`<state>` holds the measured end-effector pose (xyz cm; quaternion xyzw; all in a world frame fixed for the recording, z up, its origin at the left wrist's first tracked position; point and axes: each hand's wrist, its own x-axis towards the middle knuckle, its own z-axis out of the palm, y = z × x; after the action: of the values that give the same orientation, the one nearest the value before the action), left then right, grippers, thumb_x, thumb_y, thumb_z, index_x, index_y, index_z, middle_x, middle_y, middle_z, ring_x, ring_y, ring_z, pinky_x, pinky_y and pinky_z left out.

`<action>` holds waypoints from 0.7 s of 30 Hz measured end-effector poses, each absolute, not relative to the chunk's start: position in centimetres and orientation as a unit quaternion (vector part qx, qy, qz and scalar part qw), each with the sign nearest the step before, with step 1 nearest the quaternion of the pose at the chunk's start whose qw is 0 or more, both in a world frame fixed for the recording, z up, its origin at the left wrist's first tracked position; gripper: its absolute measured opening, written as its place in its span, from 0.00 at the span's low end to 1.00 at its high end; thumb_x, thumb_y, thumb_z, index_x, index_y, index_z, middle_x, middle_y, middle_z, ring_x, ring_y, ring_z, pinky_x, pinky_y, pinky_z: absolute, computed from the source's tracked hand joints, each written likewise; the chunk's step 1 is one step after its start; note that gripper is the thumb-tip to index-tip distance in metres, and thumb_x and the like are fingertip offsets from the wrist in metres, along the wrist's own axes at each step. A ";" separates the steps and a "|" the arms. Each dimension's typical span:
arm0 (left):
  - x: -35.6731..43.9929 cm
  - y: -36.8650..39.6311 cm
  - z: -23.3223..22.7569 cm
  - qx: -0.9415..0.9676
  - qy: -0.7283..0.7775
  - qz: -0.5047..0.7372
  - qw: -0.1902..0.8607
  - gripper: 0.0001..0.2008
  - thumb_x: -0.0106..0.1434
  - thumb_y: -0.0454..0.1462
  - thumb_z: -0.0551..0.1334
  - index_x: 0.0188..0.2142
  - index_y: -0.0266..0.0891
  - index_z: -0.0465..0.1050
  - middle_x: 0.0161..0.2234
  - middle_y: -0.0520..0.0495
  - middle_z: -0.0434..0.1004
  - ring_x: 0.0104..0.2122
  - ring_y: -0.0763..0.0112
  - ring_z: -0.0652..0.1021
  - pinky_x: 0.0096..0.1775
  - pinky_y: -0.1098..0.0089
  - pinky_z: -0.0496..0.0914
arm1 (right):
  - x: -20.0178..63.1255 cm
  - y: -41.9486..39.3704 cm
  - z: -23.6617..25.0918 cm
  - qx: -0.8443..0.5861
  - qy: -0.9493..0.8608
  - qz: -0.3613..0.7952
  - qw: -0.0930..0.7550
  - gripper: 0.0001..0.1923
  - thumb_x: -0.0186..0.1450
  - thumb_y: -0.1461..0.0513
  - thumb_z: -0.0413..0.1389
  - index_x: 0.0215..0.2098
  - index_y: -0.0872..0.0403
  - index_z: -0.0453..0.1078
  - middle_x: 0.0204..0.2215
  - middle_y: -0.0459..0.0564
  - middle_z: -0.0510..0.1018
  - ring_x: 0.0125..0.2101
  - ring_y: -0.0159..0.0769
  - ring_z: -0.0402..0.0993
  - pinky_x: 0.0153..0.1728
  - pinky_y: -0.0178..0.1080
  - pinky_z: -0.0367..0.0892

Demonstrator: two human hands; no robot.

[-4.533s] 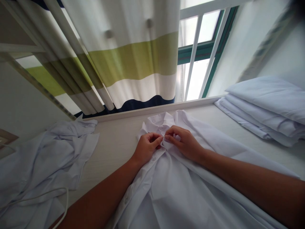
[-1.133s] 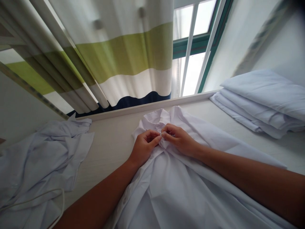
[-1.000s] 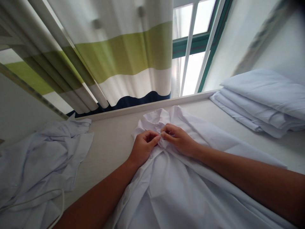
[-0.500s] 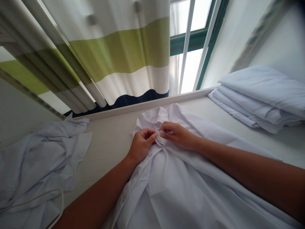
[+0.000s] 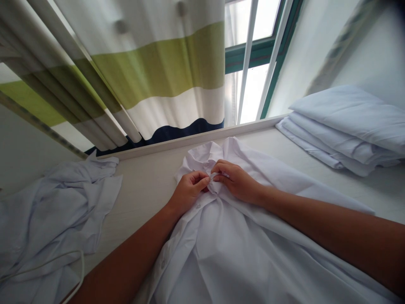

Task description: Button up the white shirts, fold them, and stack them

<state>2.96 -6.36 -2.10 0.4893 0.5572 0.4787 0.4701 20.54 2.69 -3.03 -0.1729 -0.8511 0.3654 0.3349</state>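
A white button-up shirt (image 5: 234, 245) lies spread in front of me, its collar (image 5: 205, 153) toward the window. Just below the collar, my left hand (image 5: 190, 190) pinches the shirt's front edge between thumb and fingers. Close against it, my right hand (image 5: 236, 180) grips the other front edge, the cloth bunched between the two. Buttons show down the front placket (image 5: 198, 206) below my left hand. Whatever button or buttonhole sits between my fingertips is too small and covered to make out.
Folded white garments (image 5: 348, 126) are stacked at the right. A crumpled white garment (image 5: 63, 207) lies at the left, with a pale cable (image 5: 82, 261) across it. Behind the white table's (image 5: 139, 185) raised edge hang striped curtains (image 5: 164, 67) beside a barred window (image 5: 256, 76).
Both hands stay at the same spot below the collar. Only the fingers have shifted slightly, with the bunched cloth between them turned a little.
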 end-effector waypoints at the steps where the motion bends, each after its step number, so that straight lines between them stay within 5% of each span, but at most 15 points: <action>1: 3.0 -6.4 -2.0 0.496 0.559 0.471 0.468 0.13 0.60 0.44 0.67 0.31 0.35 0.76 0.26 0.52 0.75 0.28 0.73 0.73 0.35 0.73 0.67 | 20.5 2.7 -3.0 -0.171 -0.850 0.366 0.337 0.05 0.67 0.66 0.53 0.34 0.53 0.69 0.34 0.48 0.73 0.37 0.36 0.70 0.41 0.38 0.63; 14: 3.2 -6.5 -1.6 0.486 0.572 0.468 0.466 0.15 0.60 0.45 0.68 0.29 0.34 0.79 0.26 0.50 0.77 0.29 0.72 0.73 0.36 0.72 0.67 | 20.6 2.8 -2.9 -0.186 -0.836 0.394 0.333 0.04 0.65 0.66 0.54 0.34 0.53 0.69 0.33 0.47 0.73 0.36 0.36 0.70 0.40 0.38 0.63; 21: 3.1 -6.3 -2.3 0.369 0.497 0.519 0.590 0.11 0.58 0.41 0.71 0.30 0.34 0.77 0.28 0.48 0.79 0.30 0.72 0.76 0.39 0.70 0.69 | 20.6 2.7 -2.8 -0.190 -0.823 0.414 0.340 0.02 0.66 0.64 0.57 0.34 0.53 0.71 0.33 0.46 0.73 0.35 0.35 0.69 0.38 0.38 0.64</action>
<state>3.14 -6.33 -2.25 0.3692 0.4967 0.5186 0.5899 20.62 2.75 -2.81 -0.1898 -0.8227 0.4143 0.3397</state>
